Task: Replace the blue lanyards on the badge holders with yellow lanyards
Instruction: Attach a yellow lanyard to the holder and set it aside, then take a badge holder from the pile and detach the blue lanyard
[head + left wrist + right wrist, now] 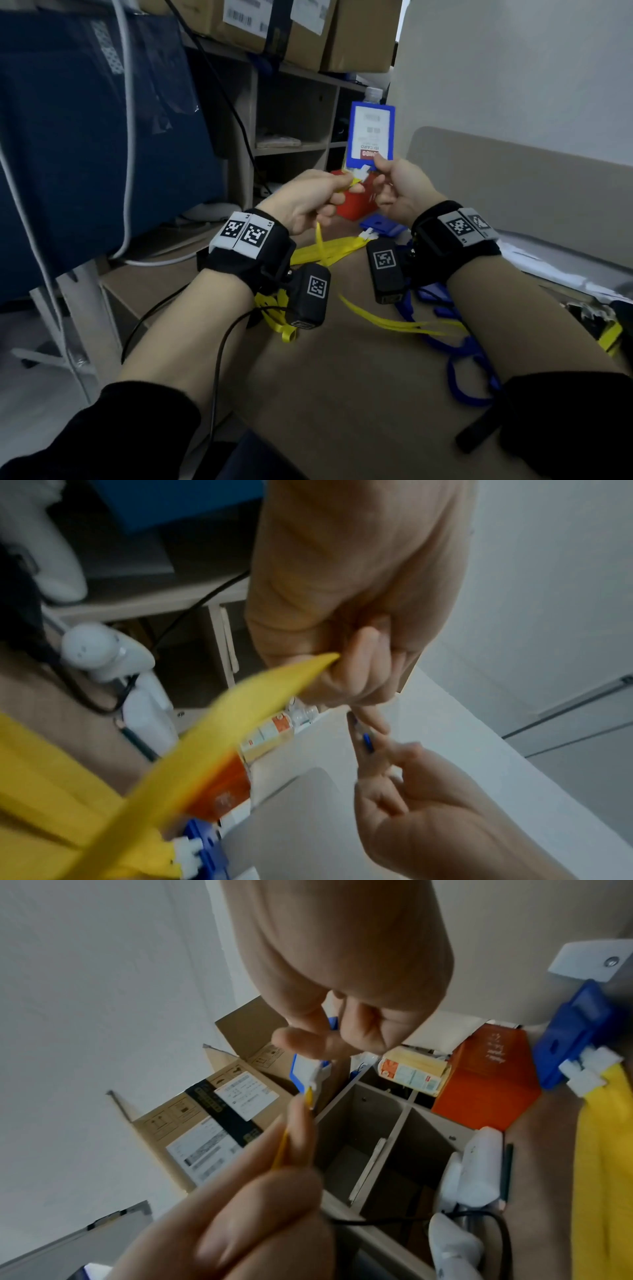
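Observation:
In the head view my right hand [379, 170] pinches the lower edge of a blue badge holder [372, 132], held up in the air with its card upside down. My left hand [347, 183] pinches the end of a yellow lanyard [320, 240], and its white clip [362, 174] meets the holder's slot. The right wrist view shows that white clip [316, 1079] against the holder, with the yellow strap [309, 1096] between my left fingers [294, 1123]. A second blue badge holder [383, 226] lies on the table, clipped to more yellow lanyards [329, 251]. Loose blue lanyards [462, 346] lie at the right.
A red box [354, 205] stands behind the hands on the wooden table [342, 394]. Shelves [291, 147] with cardboard boxes [274, 24] rise at the back, a blue panel [102, 137] and white cables at the left, a grey divider [513, 178] at the right.

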Motion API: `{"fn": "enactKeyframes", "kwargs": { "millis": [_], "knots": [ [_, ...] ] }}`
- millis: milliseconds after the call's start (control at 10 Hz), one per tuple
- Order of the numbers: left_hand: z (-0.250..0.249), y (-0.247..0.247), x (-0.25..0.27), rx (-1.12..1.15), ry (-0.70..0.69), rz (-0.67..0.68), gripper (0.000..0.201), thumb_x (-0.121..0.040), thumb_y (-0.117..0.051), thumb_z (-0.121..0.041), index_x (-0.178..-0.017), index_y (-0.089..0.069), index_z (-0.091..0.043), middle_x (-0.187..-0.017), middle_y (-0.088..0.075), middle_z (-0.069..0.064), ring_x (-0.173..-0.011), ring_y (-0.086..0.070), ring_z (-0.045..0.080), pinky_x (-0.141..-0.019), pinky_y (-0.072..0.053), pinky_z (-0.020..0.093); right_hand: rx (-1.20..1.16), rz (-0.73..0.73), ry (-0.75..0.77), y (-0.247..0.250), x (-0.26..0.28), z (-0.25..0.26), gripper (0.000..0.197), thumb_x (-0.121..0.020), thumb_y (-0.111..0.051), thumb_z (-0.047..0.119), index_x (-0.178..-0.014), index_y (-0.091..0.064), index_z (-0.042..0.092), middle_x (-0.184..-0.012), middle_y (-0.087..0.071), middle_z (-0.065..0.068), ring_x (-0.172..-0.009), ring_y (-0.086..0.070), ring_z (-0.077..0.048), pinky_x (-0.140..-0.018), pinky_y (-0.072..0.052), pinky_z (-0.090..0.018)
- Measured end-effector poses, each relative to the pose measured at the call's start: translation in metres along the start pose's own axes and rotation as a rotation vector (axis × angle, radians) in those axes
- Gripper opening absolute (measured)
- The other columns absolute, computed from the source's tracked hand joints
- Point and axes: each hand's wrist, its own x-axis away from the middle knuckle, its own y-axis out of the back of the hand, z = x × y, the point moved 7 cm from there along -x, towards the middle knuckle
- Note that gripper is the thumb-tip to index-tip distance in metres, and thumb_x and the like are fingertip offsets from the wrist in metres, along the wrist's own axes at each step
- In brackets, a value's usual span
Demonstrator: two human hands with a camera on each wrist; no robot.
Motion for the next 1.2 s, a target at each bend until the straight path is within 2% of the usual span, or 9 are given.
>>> {"fn": "enactKeyframes", "kwargs": {
  "millis": [300, 500, 600, 700, 800, 900, 1000, 1100, 1200],
  "knots": [
    [0.022, 0.031, 0.008, -0.451, 0.134, -0.016, 0.027, -0.1, -0.044, -0.025, -0.086, -0.066, -0.015, -0.05, -0.038, -0.006, -0.034, -0.027, 0.006, -0.034, -0.019, 0.014, 0.108, -0.227, -0.014, 0.045, -0.045, -0.019, 0.009, -0.098, -0.05, 0.008, -0.09, -0.052, 0.007, -0.067, -0.053, -0.004, -0.028, -0.049, -0.002, -0.028, -0.024, -0.014],
    [0.061, 0.05, -0.005, -0.818, 0.357, 0.053, 0.024, -0.096, -0.04, -0.01, -0.081, -0.059, -0.011, -0.057, -0.044, 0.0, -0.03, -0.033, 0.009, -0.036, -0.025, 0.013, 0.23, -0.151, -0.086, 0.062, -0.092, -0.067, 0.045, -0.096, -0.042, -0.003, -0.14, -0.036, -0.008, -0.084, -0.047, 0.001, -0.06, -0.059, -0.003, -0.051, -0.046, -0.01],
    [0.076, 0.059, -0.011, -1.023, 0.411, 0.115, 0.031, -0.098, -0.039, -0.009, -0.073, -0.057, -0.014, -0.061, -0.048, 0.002, -0.037, -0.042, 0.011, -0.033, -0.032, 0.013, 0.306, -0.139, -0.073, 0.076, -0.109, -0.078, 0.046, -0.095, -0.044, -0.003, -0.14, -0.036, -0.009, -0.09, -0.05, -0.004, -0.068, -0.056, -0.005, -0.053, -0.048, -0.013],
    [0.092, 0.063, -0.015, -1.052, 0.506, 0.204, 0.031, -0.099, -0.037, -0.012, -0.075, -0.057, -0.015, -0.063, -0.047, 0.001, -0.044, -0.04, 0.012, -0.038, -0.032, 0.014, 0.323, -0.169, -0.092, 0.091, -0.126, -0.086, 0.047, -0.095, -0.046, -0.003, -0.14, -0.035, -0.008, -0.128, -0.052, -0.018, -0.089, -0.061, -0.017, -0.055, -0.05, -0.014],
    [0.096, 0.059, -0.022, -1.017, 0.519, 0.225, 0.03, -0.099, -0.036, -0.011, -0.076, -0.056, -0.013, -0.062, -0.046, 0.002, -0.043, -0.039, 0.012, -0.038, -0.032, 0.015, 0.213, -0.235, -0.148, 0.091, -0.131, -0.094, 0.043, -0.098, -0.044, 0.001, -0.14, -0.038, -0.006, -0.143, -0.044, -0.02, -0.12, -0.055, -0.025, -0.062, -0.05, -0.015],
    [0.097, 0.054, -0.028, -1.029, 0.511, 0.231, 0.026, -0.098, -0.036, -0.009, -0.082, -0.057, -0.011, -0.062, -0.047, 0.003, -0.045, -0.04, 0.013, -0.041, -0.034, 0.018, 0.497, -0.278, -0.103, 0.093, -0.129, -0.092, 0.041, -0.104, -0.037, 0.023, -0.14, -0.044, 0.004, -0.139, -0.05, -0.015, -0.128, -0.048, -0.029, -0.09, -0.046, -0.025],
    [0.099, 0.052, -0.029, -1.052, 0.542, 0.251, 0.027, -0.099, -0.034, -0.009, -0.086, -0.057, -0.01, -0.062, -0.047, 0.004, -0.046, -0.039, 0.014, -0.043, -0.034, 0.02, 0.355, -0.249, -0.204, 0.097, -0.138, -0.102, 0.042, -0.097, -0.053, 0.015, -0.136, -0.046, -0.001, -0.138, -0.052, -0.017, -0.125, -0.053, -0.028, -0.066, -0.05, -0.018],
    [0.099, 0.052, -0.028, -1.068, 0.554, 0.258, 0.025, -0.1, -0.034, -0.01, -0.094, -0.058, -0.009, -0.064, -0.048, 0.004, -0.048, -0.04, 0.015, -0.047, -0.034, 0.024, 0.44, -0.263, -0.181, 0.102, -0.137, -0.101, 0.045, -0.092, -0.062, 0.021, -0.132, -0.052, 0.003, -0.114, -0.062, -0.011, -0.103, -0.063, -0.023, -0.062, -0.049, -0.019],
    [0.098, 0.054, -0.027, -1.077, 0.529, 0.253, 0.023, -0.099, -0.035, -0.01, -0.092, -0.057, -0.008, -0.065, -0.049, 0.004, -0.049, -0.041, 0.016, -0.048, -0.036, 0.025, 0.536, -0.293, -0.155, 0.103, -0.138, -0.096, 0.056, -0.086, -0.069, 0.027, -0.134, -0.051, 0.004, -0.093, -0.057, -0.002, -0.078, -0.055, -0.016, -0.083, -0.052, -0.032]
  ]
}}
